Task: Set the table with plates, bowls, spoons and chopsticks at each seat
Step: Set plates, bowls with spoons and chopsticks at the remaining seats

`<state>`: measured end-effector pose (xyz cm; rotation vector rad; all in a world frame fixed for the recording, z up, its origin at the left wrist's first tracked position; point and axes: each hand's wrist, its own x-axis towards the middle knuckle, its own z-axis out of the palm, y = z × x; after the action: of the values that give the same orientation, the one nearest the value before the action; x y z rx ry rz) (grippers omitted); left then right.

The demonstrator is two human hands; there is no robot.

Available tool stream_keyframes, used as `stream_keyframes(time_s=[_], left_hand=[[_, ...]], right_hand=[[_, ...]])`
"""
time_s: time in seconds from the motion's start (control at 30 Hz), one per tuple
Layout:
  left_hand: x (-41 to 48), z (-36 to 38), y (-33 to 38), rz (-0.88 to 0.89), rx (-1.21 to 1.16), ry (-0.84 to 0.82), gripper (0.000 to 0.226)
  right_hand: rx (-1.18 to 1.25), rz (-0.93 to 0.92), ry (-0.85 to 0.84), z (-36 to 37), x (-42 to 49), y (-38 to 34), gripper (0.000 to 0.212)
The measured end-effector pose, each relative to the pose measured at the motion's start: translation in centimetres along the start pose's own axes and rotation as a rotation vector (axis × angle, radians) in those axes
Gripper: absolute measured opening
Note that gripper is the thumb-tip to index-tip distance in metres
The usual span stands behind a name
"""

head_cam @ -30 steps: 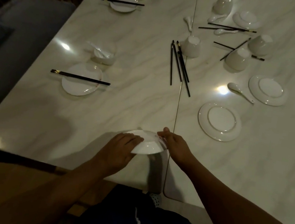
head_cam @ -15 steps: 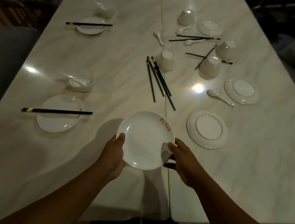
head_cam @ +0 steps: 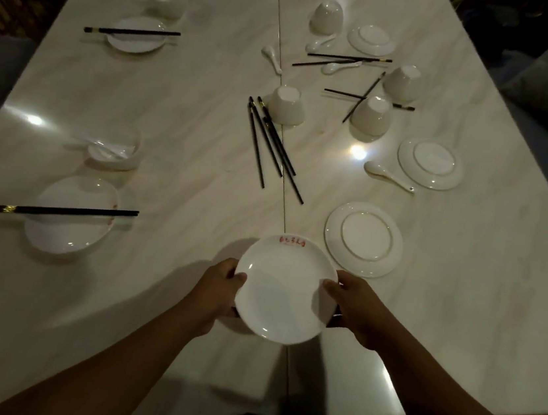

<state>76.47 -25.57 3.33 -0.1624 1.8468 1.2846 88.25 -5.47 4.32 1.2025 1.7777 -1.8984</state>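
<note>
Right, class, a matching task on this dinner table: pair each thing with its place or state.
1 red-lettered plate
2 near-left plate
3 middle bowl
4 right-side spoon

a chopstick pair across it
b upside down beside loose chopsticks
c held by left hand and right hand
d lying beside an upturned plate

Pairs: 1-c, 2-a, 3-b, 4-d.

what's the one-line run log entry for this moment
left hand: grips plate rim | right hand: grips plate rim | plate: face up, over near table edge
</note>
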Motion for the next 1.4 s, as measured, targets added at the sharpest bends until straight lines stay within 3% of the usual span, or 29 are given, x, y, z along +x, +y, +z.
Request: stream_keyframes(time_s=[0.2, 0.5, 1.23, 1.4], left_hand=[[0.8, 3.9, -1.2, -0.094, -0.101, 0.120, 0.022], [1.3, 4.9, -2.4, -0.080, -0.149, 0.269, 0.024], [3.7, 2.3, -2.8, 0.002, 0.151, 0.247, 0.026], [4.7, 0.9, -1.9, 0.043, 0.333, 0.281, 0.027]], right_hand=[[-0.094, 0.021, 0.074, -2.3, 2.8, 1.4, 0.024], [-0.425, -0.092, 0.138, -2.2, 5.3, 1.4, 0.035], [-0.544, -0.166, 0.202, -0.6, 6.3, 1.5, 0.030], [-0.700, -0.250, 0.206, -1.2, 6.3, 0.6, 0.039]])
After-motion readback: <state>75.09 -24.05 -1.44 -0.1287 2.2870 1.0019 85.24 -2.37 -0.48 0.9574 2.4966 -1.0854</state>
